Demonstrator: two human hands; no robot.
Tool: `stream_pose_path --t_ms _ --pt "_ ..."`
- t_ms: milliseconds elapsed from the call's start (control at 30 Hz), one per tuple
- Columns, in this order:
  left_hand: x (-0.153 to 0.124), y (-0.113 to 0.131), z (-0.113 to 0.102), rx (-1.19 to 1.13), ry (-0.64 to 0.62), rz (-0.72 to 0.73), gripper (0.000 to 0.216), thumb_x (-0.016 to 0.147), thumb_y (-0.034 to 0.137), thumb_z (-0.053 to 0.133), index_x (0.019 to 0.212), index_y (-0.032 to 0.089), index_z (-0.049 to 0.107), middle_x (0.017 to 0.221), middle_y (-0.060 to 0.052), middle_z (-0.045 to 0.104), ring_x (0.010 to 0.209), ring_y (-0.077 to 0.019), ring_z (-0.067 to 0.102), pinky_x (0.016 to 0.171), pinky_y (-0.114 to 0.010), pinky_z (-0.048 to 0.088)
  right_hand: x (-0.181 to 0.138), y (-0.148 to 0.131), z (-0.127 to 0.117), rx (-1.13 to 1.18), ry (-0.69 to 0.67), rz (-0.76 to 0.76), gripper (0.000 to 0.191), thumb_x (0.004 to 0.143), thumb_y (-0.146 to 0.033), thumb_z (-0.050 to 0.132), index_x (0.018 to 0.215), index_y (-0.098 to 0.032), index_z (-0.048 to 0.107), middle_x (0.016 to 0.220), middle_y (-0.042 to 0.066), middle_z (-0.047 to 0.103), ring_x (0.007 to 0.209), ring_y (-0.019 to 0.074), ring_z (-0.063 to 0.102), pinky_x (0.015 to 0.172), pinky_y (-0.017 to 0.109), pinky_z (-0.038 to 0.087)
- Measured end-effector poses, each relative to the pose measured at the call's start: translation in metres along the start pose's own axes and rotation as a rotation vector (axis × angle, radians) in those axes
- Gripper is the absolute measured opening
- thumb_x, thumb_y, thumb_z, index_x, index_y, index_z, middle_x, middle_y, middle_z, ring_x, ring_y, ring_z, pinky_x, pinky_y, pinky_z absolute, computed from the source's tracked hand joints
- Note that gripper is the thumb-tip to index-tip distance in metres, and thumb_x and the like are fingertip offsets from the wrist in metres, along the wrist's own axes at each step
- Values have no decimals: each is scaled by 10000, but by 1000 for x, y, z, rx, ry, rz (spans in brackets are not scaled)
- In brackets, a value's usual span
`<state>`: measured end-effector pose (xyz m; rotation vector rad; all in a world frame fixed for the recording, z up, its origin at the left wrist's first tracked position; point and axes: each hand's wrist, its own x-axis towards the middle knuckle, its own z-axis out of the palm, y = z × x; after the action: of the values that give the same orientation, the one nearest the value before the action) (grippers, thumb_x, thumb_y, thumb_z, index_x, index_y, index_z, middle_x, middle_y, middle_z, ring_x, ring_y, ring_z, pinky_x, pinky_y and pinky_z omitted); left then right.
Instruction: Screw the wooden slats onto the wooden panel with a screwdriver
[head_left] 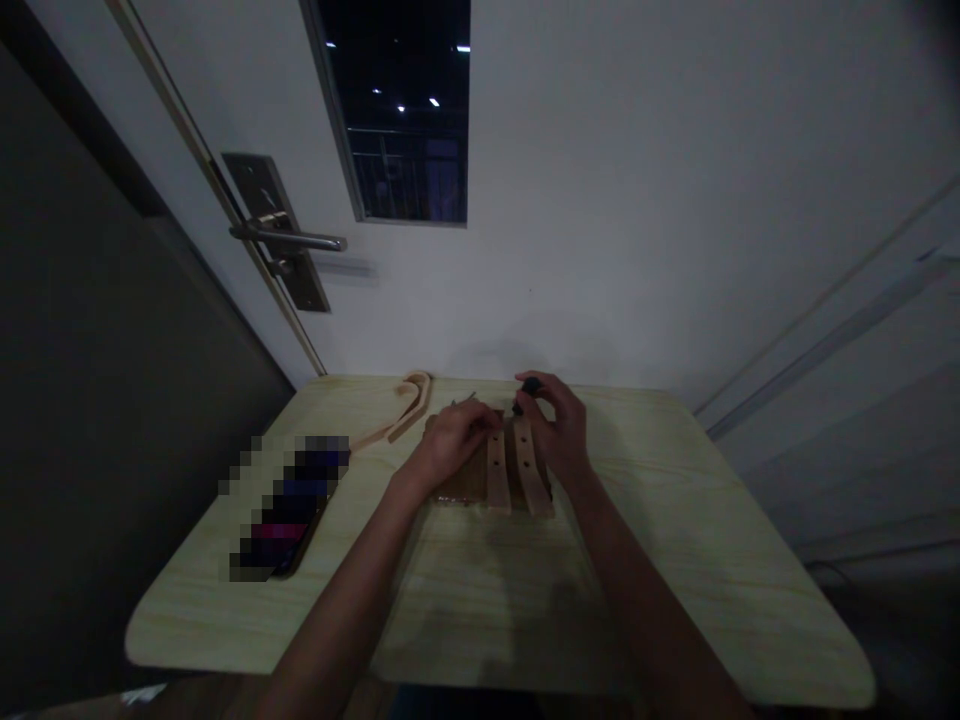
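Note:
My left hand [454, 440] lies curled on a brown wooden panel [465, 485], pressing the top of a pale wooden slat [497, 478] that stands on it. A second pale slat [531, 480] lies just to the right. My right hand [559, 425] is closed around a small black tool [529, 388], its tip down near the top of the second slat. What the left fingers hold, if anything, is hidden.
A light wooden table [675, 560] bears everything. Curved wooden pieces [405, 405] lie at the back left. A dark flat device [289, 515] rests at the left. Behind stand a white door with a metal handle [289, 238] and a dark window.

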<state>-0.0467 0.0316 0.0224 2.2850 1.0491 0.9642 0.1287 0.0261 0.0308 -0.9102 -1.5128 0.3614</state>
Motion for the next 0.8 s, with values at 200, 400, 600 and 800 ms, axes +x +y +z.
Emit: stream_pose_path --t_ms 200,400,600,800 --pt "3 7 -11 75 -69 47 227 879 88 502 977 197 675 995 -36 687 927 -172 640 846 -310 500 -4 6 -2 -27 40 32 155 850 -300 615 986 -236 654 938 26 685 786 141 655 728 297 550" --pt "-7 1 -7 134 -24 -12 127 887 147 562 931 184 675 886 -28 718 850 -179 662 804 -303 512 -6 6 0 -42 4 22 152 856 -299 616 992 -242 652 941 25 690 796 139 659 742 297 551" --pt "-8 -7 -5 113 61 64 154 905 162 540 928 170 692 873 -49 701 844 -177 655 766 -298 515 -8 6 1 -106 -90 -43 138 853 -281 625 983 -252 660 890 10 691 770 136 659 711 283 554" --pt "-9 -15 8 -3 123 -8 171 850 112 577 931 192 704 880 -26 729 836 -167 677 788 -294 533 -10 10 3 -106 -91 -15 144 848 -290 630 981 -253 667 902 10 698 752 129 661 694 267 551"
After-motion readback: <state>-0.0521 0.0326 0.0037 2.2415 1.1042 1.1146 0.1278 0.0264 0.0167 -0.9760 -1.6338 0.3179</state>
